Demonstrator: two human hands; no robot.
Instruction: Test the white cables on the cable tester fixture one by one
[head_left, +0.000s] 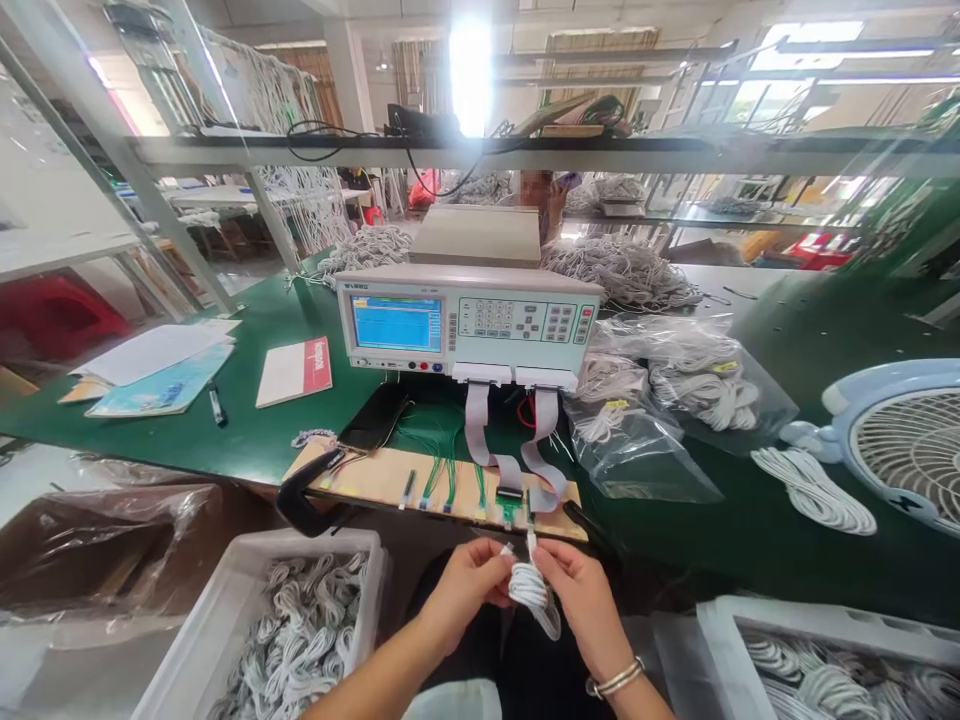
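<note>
Between my hands hangs a coiled white cable. My left hand is closed on one end of it, with a small white plug showing above the fingertips. My right hand pinches the cable's other plug, which points up at the edge of a wooden board; whether it sits in a socket there I cannot tell. Small green connector boards and green wires are fixed along that board. Grey ribbon cables run from it up to a tester with a lit blue screen.
A white bin of coiled cables stands at lower left, another bin at lower right. Bagged cables, a loose cable coil and a fan lie right. A black clamp grips the board's left end. Papers lie left.
</note>
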